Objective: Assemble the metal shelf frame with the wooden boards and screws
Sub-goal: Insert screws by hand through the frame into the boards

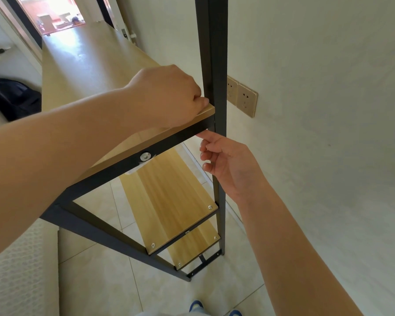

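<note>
Head view | left hand (pixel 167 94) curled, knuckles up, pressing near right corner of top wooden board (pixel 82 71) beside black upright post (pixel 214 53) | right hand (pixel 224 160) under crossbar (pixel 128 165), fingers curled, grasp unclear | lower boards (pixel 171 197) screwed in

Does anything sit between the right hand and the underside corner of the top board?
Nothing visible does. The right hand has a finger up against the black crossbar beneath the top board, beside the upright post. The left hand rests on top.
</note>
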